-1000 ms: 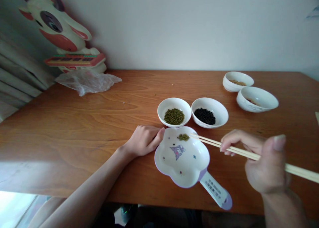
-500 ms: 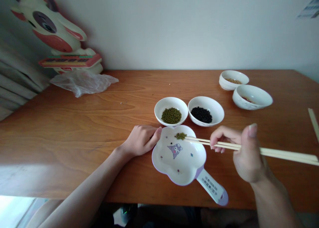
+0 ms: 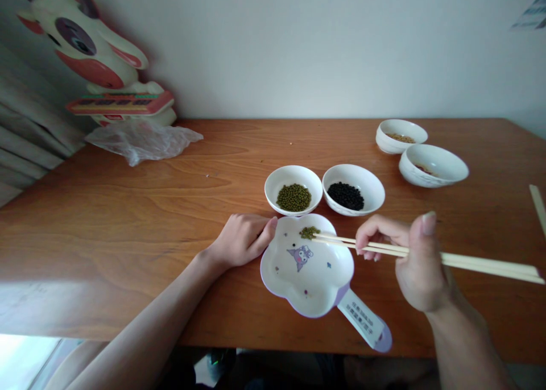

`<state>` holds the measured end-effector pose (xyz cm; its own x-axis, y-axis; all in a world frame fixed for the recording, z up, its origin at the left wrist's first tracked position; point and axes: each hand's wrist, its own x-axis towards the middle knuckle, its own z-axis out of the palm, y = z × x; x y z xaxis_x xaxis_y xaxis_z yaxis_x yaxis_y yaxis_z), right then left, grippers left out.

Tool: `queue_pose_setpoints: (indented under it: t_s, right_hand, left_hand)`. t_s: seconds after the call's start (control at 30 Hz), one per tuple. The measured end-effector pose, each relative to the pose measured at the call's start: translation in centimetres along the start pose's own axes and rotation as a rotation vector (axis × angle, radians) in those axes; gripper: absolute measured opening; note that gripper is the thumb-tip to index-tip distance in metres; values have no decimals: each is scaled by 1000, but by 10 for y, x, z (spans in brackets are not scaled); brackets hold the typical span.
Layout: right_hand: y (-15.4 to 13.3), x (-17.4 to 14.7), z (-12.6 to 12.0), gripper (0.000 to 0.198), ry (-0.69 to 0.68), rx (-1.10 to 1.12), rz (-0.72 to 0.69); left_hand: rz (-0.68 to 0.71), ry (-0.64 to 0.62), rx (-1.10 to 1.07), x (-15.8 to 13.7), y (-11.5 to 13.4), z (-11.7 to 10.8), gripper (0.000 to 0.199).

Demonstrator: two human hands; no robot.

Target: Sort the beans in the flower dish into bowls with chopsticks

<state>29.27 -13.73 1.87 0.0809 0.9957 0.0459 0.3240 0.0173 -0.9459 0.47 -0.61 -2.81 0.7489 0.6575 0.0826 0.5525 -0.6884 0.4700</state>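
Chopsticks (image 3: 426, 254) are resting pinched in the right hand (image 3: 416, 262), tips touching the small heap of green beans (image 3: 309, 232) in the flower-shaped dish (image 3: 307, 287). The left hand (image 3: 241, 239) is lying loosely curled, thumb against the dish rim. Round beans are likely slipping from the tips and rolling away; a nudge could be tipping the 2 bowls (image 3: 293, 190) just beyond the hands.

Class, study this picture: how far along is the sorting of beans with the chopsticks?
Done: the green beans' bowl and the black beans' bowl each hold one kind. In hand: the right hand holds chopsticks with tips at a green cluster in the flower dish, which the left hand touches. Left: that cluster and a few scattered beans.
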Motion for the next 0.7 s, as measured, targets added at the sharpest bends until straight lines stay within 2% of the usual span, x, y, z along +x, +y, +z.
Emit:
queue_pose_setpoints:
  t_s: [0.43,0.7]
  right_hand:
    - [1,0,1,87,81,-96,-90]
    - [1,-2,-6,92,105,-45,-52]
  left_hand:
    - [2,4,-7,1,0,1,51]
    - [-2,2,-5,1,-1,1,51]
